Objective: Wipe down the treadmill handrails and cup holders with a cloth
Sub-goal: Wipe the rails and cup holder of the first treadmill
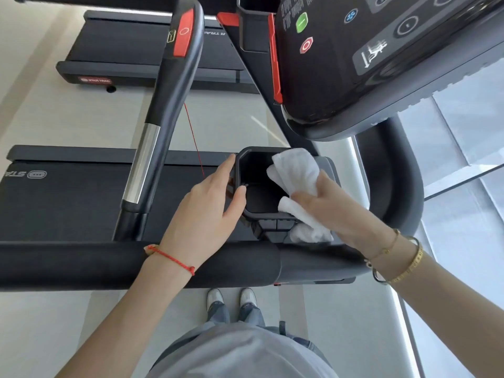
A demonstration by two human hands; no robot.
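Right hand (327,205) grips the white cloth (296,170) at the cup holder (238,162) rim; left hand (207,211), fingers straight, steadies it. Best sweep the inner walls fully.

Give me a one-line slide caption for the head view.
Right hand wipes the cup holder rim with a white cloth; left hand steadies its side.

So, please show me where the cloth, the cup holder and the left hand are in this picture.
cloth (296,170): head view, on the upper white fold.
cup holder (238,170): head view, on its left rim.
left hand (207,211): head view, on the back of the hand.
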